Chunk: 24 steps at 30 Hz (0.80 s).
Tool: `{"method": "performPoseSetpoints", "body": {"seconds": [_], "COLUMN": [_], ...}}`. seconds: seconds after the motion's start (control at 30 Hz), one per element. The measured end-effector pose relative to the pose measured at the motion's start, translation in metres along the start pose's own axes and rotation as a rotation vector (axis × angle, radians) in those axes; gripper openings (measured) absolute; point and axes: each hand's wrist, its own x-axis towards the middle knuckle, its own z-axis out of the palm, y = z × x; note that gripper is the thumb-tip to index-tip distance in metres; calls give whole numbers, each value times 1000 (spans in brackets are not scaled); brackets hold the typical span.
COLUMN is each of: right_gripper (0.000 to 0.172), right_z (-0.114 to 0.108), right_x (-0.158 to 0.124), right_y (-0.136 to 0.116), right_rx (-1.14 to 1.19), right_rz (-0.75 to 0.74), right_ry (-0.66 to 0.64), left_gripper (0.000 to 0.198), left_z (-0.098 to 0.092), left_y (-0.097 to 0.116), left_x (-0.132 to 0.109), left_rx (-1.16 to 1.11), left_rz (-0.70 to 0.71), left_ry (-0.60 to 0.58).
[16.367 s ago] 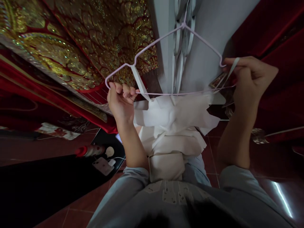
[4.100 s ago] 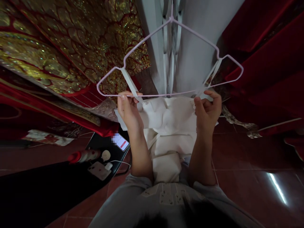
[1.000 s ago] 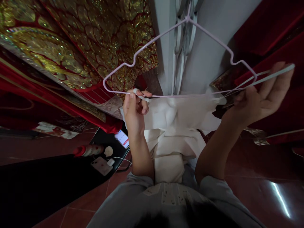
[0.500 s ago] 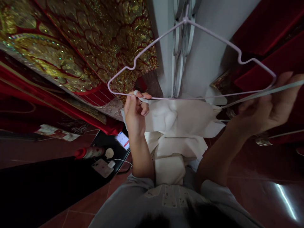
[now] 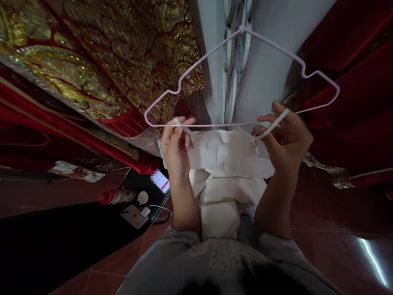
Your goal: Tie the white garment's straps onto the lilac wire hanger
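A pale pink hanger [image 5: 270, 43] hangs in front of me, its lower bar running just above a cream-white cloth garment [image 5: 235, 153]. At the left end of that bar, my left hand [image 5: 178, 143] is closed with a short white strap [image 5: 177, 121] at its fingers. My right hand [image 5: 287, 137] is by the bar's right part, fingers curled, holding another white strap [image 5: 276, 123] that crosses them from the garment's right corner. Part of the bar is hidden behind the right hand.
Gold-sequinned red garments [image 5: 123, 49] hang at left, and dark red cloth [image 5: 353, 82] at right. Behind the hanger is a grey metal frame [image 5: 227, 82]. A black bench [image 5: 92, 229] at lower left bears phones [image 5: 160, 181], a red-capped bottle [image 5: 118, 196] and a white cable.
My right hand has moved inward to the left with its strap, which is less stretched. The hanger's right end has shifted left and slightly up. My left hand has stayed nearly in place.
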Motion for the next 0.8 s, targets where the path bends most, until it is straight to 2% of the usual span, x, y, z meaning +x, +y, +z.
{"method": "performPoseSetpoints", "body": {"seconds": [0.1,0.17,0.27,0.33,0.4,0.47,0.6,0.67,0.73,0.8], "right_gripper": [53,55,57,55,54,53,48,46,45,47], "right_z": [-6,-9,-11,-11,-10,-8,-6,-4,-3,-2], "right_x": [2,1,0,0,0,0,-3,-5,-7,-9], "right_y": [-1,-1,-3,-4,-4,-4,-6,-5,-4,-3], "right_rx": [12,5,1,7,25,40,52,45,10,-31], "right_rz": [4,24,37,43,50,59,43,29,38,59], "right_ry": [-1,-21,-46,-68,-85,-96,-101,-106,-119,-129], "left_gripper": [11,28,48,42,28,19,21,31,33,32], "left_z": [-21,-40,-64,-69,-62,-45,-7,4,8,7], "left_y": [-8,-11,-6,5,23,42,74,82,83,75], "left_x": [13,26,45,53,57,61,73,79,81,77], "left_rx": [100,152,113,64,89,194,403,400,328,256], "left_rz": [193,318,412,431,370,231,67,-8,-68,-41], "left_ry": [192,312,281,195,88,-35,-240,-268,-244,-185]}}
